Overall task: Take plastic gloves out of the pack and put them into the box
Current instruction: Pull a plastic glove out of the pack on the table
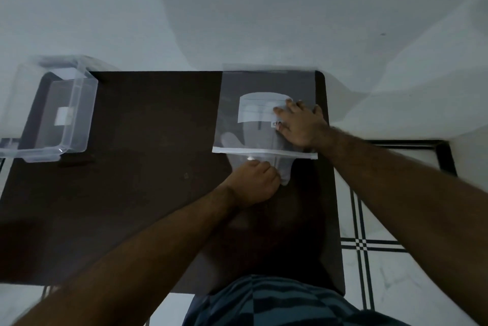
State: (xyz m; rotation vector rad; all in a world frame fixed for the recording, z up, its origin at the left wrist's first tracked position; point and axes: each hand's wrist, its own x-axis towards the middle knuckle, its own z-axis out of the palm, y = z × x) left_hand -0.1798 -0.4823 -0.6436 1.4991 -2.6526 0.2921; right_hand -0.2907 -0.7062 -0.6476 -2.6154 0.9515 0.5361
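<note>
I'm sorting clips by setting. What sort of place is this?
Probably a room in a home, though little shows. A small dark table stands against a plain white wall, on a pale tiled floor with black line patterns. Nothing marks a shop or workshop.

Dark brown table [137, 193] with rounded corners stands against a plain pale wall [237, 8]. White floor [383, 273] carries black line bands. Lighting dim.

Bare dark table [148, 119] between pack [266, 111] and seemingly open-topped box [56, 111], nothing between.
</note>
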